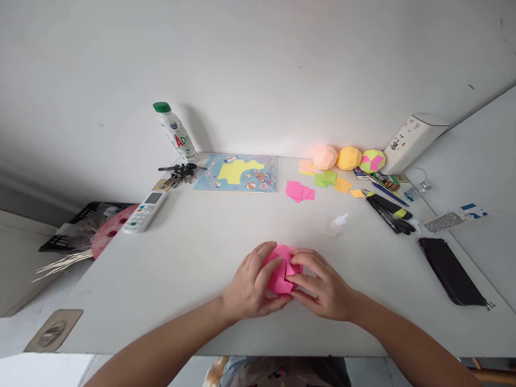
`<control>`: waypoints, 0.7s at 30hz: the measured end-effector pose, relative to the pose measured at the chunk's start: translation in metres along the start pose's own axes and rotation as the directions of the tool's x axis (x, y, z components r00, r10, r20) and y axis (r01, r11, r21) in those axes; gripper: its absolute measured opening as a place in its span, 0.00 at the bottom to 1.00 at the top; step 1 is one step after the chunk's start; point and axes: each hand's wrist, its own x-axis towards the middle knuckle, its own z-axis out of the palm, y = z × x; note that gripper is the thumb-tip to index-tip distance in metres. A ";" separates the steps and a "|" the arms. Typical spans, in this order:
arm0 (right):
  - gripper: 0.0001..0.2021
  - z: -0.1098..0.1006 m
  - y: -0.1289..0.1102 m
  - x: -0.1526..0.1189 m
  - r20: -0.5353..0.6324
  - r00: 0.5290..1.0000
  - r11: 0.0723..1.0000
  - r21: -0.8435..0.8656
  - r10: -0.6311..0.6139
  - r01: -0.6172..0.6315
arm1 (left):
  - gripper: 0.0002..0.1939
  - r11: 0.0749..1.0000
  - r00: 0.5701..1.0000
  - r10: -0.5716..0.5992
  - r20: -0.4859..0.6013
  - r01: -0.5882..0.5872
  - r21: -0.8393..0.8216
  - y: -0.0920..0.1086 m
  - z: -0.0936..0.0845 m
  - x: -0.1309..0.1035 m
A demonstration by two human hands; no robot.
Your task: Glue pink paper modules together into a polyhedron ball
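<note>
Near the table's front edge, both hands hold a pink folded-paper ball [281,273]. My left hand [253,282] wraps round its left side, the thumb at its lower edge. On the right side, my right hand [322,282] has its fingertips pressed on the paper, where a dark gap shows between the pieces. The ball's underside is hidden. Beyond my right hand lies a small white glue bottle [337,223]. Several loose pink paper pieces [299,191] are farther back.
Finished paper balls [349,158] line the wall beside a white box [415,142]. Scissors [397,220], pens and a black pouch [451,271] lie right. At left are a remote [145,212], keys [180,174], a bottle [176,133] and a blue booklet [201,180].
</note>
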 end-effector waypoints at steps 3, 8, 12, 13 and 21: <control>0.12 0.001 0.001 0.000 -0.005 1.000 1.000 -0.008 0.017 -0.017 | 0.32 0.998 0.999 -0.018 0.029 0.020 -0.067 0.000 -0.002 0.002; 0.11 0.003 0.001 -0.001 -0.022 0.998 0.999 -0.001 0.051 -0.051 | 0.29 0.994 0.999 -0.025 0.048 0.030 -0.102 0.001 -0.004 0.004; 0.10 0.003 0.002 -0.001 -0.032 0.998 0.999 -0.003 0.047 -0.047 | 0.27 0.996 0.998 -0.027 0.063 0.032 -0.081 0.001 -0.004 0.003; 0.10 0.003 0.002 -0.001 -0.033 0.998 0.999 -0.004 0.045 -0.045 | 0.27 0.996 0.998 -0.020 0.064 0.025 -0.080 0.001 -0.004 0.003; 0.11 0.002 0.002 0.000 -0.026 0.999 0.999 -0.040 0.022 -0.023 | 0.29 0.994 0.994 0.084 0.069 -0.079 -0.076 -0.004 -0.006 0.004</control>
